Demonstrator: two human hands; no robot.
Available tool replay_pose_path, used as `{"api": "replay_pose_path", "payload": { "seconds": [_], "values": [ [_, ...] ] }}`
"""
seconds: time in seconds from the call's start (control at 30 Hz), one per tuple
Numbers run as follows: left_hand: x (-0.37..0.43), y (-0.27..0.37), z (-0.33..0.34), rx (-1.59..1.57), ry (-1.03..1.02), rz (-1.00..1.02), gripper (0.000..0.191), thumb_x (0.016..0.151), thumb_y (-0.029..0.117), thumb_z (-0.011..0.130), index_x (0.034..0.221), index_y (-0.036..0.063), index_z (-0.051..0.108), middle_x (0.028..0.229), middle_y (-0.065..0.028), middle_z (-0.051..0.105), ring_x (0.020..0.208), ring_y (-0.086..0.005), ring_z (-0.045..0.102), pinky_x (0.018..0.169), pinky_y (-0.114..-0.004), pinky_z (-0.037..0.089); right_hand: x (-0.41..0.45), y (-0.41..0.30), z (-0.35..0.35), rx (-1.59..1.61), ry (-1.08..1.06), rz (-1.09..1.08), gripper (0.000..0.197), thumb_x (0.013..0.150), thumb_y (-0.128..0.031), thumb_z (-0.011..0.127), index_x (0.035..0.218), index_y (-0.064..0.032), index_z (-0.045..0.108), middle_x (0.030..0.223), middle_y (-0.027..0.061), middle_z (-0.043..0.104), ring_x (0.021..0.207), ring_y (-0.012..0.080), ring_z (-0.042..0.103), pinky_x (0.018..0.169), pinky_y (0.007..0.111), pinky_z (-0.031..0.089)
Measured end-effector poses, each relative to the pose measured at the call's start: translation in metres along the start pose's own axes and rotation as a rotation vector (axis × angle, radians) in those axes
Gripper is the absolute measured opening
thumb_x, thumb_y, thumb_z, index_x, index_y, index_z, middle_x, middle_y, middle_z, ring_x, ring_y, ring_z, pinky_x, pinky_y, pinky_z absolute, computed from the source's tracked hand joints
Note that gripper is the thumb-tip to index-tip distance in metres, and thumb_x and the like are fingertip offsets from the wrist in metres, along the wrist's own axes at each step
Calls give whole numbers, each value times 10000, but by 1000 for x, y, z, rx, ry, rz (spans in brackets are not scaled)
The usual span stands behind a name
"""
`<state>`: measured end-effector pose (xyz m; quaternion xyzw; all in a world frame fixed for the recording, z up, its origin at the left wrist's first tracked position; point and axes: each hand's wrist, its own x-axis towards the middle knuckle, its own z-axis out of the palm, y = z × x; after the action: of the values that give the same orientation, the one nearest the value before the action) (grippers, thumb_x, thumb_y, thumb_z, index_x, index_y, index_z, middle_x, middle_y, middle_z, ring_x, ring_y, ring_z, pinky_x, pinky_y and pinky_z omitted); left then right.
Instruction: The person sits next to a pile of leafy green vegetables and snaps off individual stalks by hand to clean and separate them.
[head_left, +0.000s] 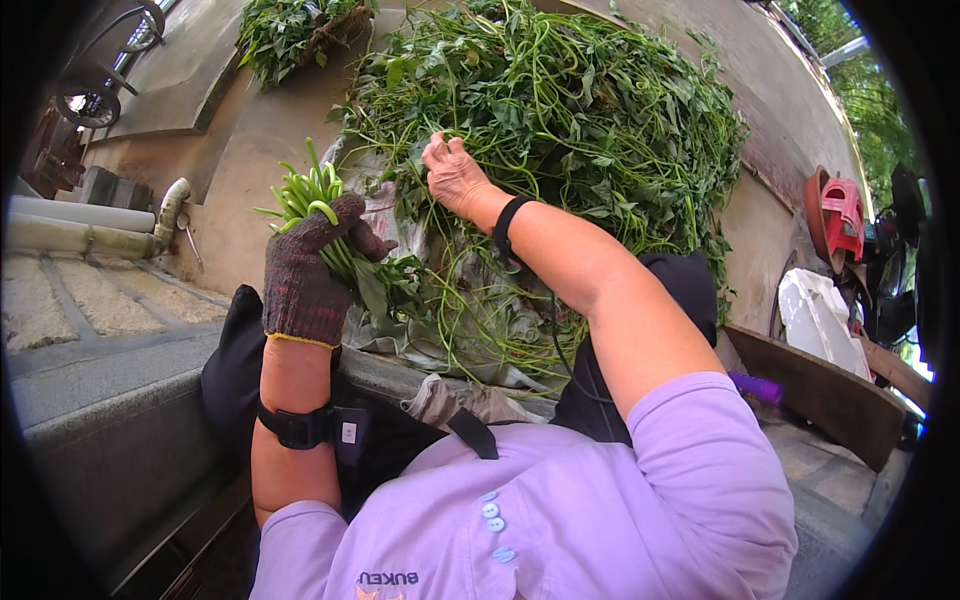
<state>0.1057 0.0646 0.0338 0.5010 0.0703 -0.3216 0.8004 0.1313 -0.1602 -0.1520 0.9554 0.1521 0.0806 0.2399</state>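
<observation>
My left hand (311, 262), in a dark knitted glove with a yellow cuff edge, is closed around a bunch of green leafy stems (304, 196). The cut ends point up and away from me; leaves hang out at the right below the thumb. My right hand (456, 174) is bare and reaches to the near left edge of a large heap of leafy green vines (570, 127). Its fingers are bent at the vines; whether they pinch a stem I cannot tell. Loose vine stems (480, 322) trail over a pale plastic sheet (397, 341) between my knees.
Another pile of greens (289, 37) lies at the upper left. Pipes (82, 225) run beside a stone ledge (112, 300) on the left. At the right are a red plastic stool (844, 214), a white foam piece (817, 319) and a wooden board (821, 397).
</observation>
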Motion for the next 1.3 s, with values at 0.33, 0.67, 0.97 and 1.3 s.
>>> {"api": "replay_pose_path", "payload": {
  "seconds": [0.33,0.67,0.97,1.3],
  "values": [
    [-6,-4,3,-62,-5,36,141,804,107,680,877,2,621,626,-99,597,533,-238,585,581,-377,523,-82,176,-151,250,408,329,77,739,-156,570,731,-126,641,869,61,633,865,233,614,783,379,414],
    [-38,-38,43,314,-364,157,145,756,93,663,852,-16,666,693,-84,652,554,-158,587,506,-275,459,-139,232,-279,568,690,560,100,823,-208,638,880,-129,661,850,51,668,801,246,650,701,357,478],
    [-8,-94,32,1349,-335,316,328,734,331,691,994,130,699,805,-152,682,775,-333,659,698,-400,515,-157,261,-338,1165,996,418,81,853,-55,543,905,-35,601,714,24,592,628,117,587,614,267,483],
    [12,-53,11,54,168,-87,170,776,105,688,911,8,649,730,-113,631,497,-219,550,458,-340,470,-219,418,-325,313,636,1132,117,768,-82,622,847,0,644,623,122,630,489,179,591,446,337,461]
  ]
}}
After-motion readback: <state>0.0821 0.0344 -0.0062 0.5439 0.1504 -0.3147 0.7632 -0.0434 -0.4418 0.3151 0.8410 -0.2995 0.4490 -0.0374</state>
